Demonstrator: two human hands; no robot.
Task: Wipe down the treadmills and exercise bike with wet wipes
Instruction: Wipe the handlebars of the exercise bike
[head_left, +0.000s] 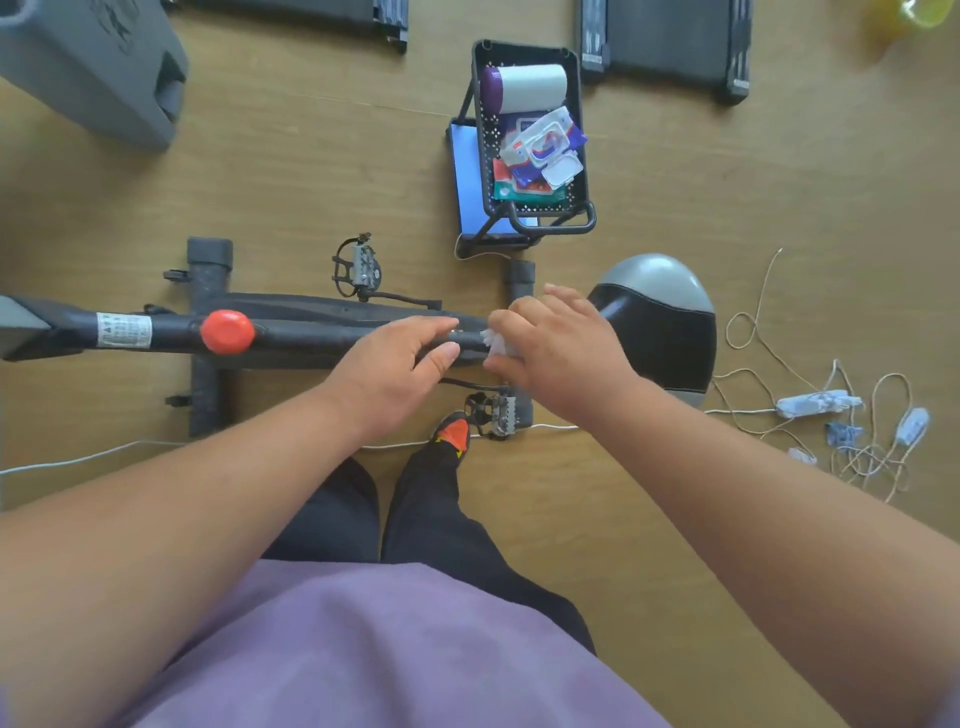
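I look straight down on the exercise bike (311, 332), its black frame running left to right below me. A red knob (227, 331) sits on the bar at the left, and the black and grey saddle (660, 327) is at the right. My right hand (561, 353) holds a crumpled white wet wipe (500, 343) against the bar just left of the saddle. My left hand (395, 364) grips the same bar beside it, thumb under and fingers over. Two treadmill ends lie at the top, one (322, 15) at the centre left and the other (670, 47) at the right.
A black basket (535, 208) beyond the bike holds wet wipe packs (540, 150) and a white roll (530, 85). A grey machine base (88, 67) stands top left. Loose cords and plugs (831, 410) lie on the wooden floor at the right. My foot (453, 432) is beside the near pedal (493, 413).
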